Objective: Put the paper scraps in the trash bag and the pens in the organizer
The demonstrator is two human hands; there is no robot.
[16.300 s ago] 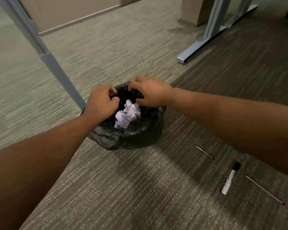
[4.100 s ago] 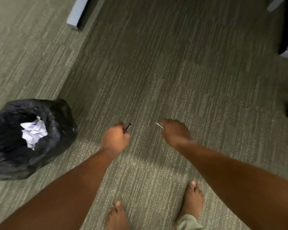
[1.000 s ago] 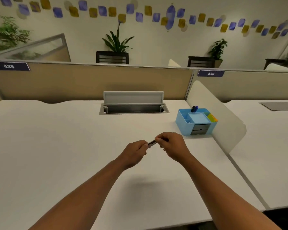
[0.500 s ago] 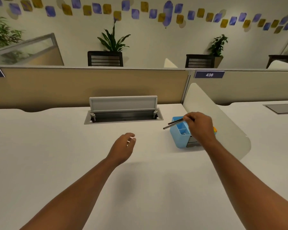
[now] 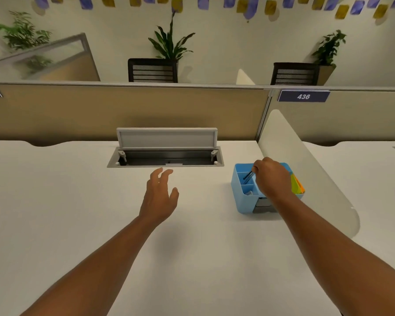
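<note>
A light blue desk organizer [image 5: 240,197] with several compartments stands on the white desk at the right. My right hand [image 5: 271,177] hovers over it, fingers closed on thin dark pens [image 5: 248,175] whose tips point down into a left compartment. My left hand [image 5: 161,197] floats above the desk's middle, fingers spread, holding nothing. The trash bag and paper scraps are out of sight.
An open cable tray with a raised lid [image 5: 165,148] is set into the white desk [image 5: 55,213] behind my left hand. A curved white divider [image 5: 306,169] stands just right of the organizer. Tan partition panels [image 5: 123,110] close off the desk's back edge.
My right hand has lowered the pens from above the organizer's left edge down into a compartment. My left hand has opened its fingers and lifted slightly forward.
</note>
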